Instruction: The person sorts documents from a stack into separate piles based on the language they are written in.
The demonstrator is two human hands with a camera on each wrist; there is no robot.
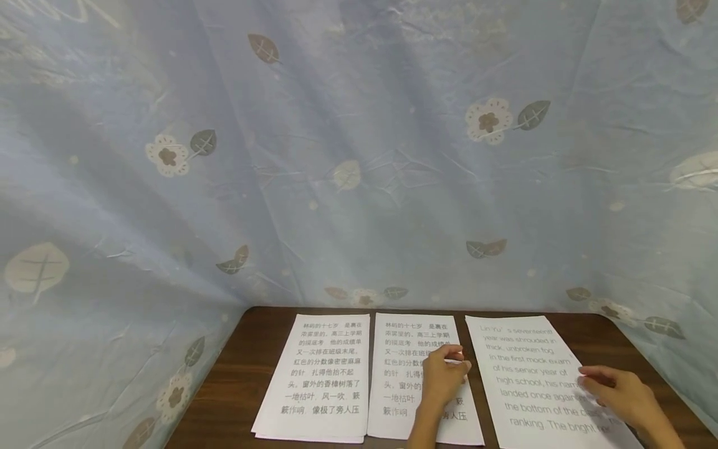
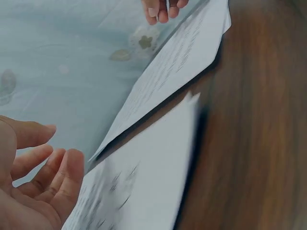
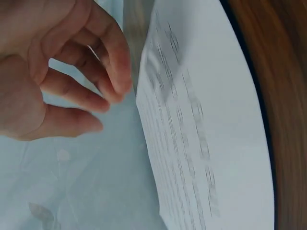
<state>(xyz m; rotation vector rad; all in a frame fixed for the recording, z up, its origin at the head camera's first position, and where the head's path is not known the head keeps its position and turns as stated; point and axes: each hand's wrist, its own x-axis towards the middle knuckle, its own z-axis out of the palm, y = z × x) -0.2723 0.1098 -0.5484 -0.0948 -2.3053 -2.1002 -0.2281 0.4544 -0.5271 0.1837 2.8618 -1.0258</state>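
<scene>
My left hand (image 1: 445, 380) is over the middle stack of white sheets (image 1: 395, 393), printed in Chinese characters. Its fingers are loosely bent, and the left wrist view shows a gap between thumb and fingertips with nothing in it. Over the right edge of a stack printed in large English text (image 1: 521, 377) is my right hand (image 1: 625, 396). In the right wrist view its fingers (image 3: 79, 93) curve loosely beside the paper, also holding nothing. Part of the print on both stacks is hidden behind the hands.
A third stack with Chinese text (image 1: 322, 377) lies at the left, its lower sheets poking out at the front. All three stacks lie side by side on a dark brown wooden table (image 1: 224, 399). Pale blue leaf-and-flower fabric (image 1: 392, 187) hangs behind and along the sides.
</scene>
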